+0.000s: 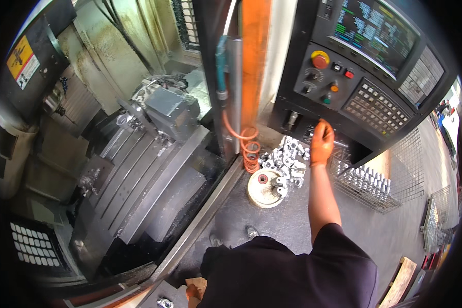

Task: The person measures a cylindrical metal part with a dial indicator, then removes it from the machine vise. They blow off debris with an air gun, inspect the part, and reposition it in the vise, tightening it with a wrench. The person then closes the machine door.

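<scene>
My right hand (322, 143), in an orange glove, is stretched forward just below the control panel (303, 97) of the machine. Its fingers look curled together; whatever they may hold is hidden. Knobs and a red stop button (320, 60) sit above it on the panel. Low in the picture, my left hand (192, 291) shows only in part beside my body, also gloved in orange, its fingers mostly hidden. Near it are a tan piece (198, 283) and, farther left, a small silver metal part (165, 303).
The machine's open bay, with a slotted table (138, 174) and grey fixture block (172, 110), lies left. Silver castings (290, 154) are heaped beside a round cream lid (264, 197). A coiled orange hose (250, 154) hangs nearby. A wire basket (377, 200) of metal parts stands right.
</scene>
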A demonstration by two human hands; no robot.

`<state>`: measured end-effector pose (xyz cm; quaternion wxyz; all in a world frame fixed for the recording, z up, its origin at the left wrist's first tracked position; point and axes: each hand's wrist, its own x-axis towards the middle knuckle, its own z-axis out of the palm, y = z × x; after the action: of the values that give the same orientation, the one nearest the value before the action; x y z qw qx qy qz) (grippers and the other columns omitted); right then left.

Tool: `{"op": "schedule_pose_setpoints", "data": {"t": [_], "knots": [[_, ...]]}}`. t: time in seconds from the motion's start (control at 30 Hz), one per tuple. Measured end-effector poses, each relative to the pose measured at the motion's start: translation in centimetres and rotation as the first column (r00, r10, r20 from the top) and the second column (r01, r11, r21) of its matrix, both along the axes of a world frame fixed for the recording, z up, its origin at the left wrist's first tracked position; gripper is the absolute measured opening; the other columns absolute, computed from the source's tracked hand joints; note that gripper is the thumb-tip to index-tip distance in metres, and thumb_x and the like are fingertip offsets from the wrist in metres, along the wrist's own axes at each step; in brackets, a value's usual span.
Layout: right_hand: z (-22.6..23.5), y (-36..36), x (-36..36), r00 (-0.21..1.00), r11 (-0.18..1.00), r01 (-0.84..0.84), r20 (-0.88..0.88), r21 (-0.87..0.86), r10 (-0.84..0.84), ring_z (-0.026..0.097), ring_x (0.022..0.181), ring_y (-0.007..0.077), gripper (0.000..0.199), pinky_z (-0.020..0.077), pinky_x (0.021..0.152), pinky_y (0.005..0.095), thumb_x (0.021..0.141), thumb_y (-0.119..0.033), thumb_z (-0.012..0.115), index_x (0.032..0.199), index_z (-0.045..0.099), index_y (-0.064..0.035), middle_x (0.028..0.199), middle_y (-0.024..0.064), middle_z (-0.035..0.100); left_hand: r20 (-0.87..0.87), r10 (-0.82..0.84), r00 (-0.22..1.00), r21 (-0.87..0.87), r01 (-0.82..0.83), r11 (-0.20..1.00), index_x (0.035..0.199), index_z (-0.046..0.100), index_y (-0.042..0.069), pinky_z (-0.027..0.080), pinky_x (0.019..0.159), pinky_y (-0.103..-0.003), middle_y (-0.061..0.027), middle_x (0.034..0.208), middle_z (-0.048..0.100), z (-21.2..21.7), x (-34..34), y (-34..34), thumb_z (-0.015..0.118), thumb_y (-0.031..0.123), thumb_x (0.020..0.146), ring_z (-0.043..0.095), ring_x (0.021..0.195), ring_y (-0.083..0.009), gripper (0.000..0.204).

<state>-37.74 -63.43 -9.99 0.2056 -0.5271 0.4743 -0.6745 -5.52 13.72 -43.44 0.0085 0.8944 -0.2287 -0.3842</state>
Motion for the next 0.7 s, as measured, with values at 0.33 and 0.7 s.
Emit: {"op": "schedule_pose_setpoints", "data": {"t": [0.33,0.7], "knots": [[1.9,8.6,11.3,0.896,0.963,-0.227,-0.355,0.146,0.265,0.064,0.118,0.0197,0.037,0.0506,0.105,0.0339,0.111,-0.022,0.057,0.136,0.062,0.0044,0.129,0.0113,0.067,-0.691,0.281,0.666,-0.665,-0.738,0.113,0.121,0.066,0.004,0.049,0.102,-0.039,-0.0087,0.123,0.065,13.3,30.6,-41.9,0.064,0.046,0.102,0.06,0.119,-0.0235,0.046],[-0.3,20.2,23.6,0.608,0.802,-0.119,-0.595,0.585,0.525,0.074,0.089,0.0287,0.023,0.0583,0.084,0.0362,0.102,-0.012,0.061,0.112,0.075,0.0031,0.1,0.0178,0.077,-0.942,-0.049,0.331,-0.332,-0.943,-0.002,0.128,0.064,0.017,0.058,0.077,-0.04,0.0001,0.108,0.073,20.7,47.7,-72.0,0.086,0.049,0.083,0.072,0.089,-0.0147,0.06]]}}
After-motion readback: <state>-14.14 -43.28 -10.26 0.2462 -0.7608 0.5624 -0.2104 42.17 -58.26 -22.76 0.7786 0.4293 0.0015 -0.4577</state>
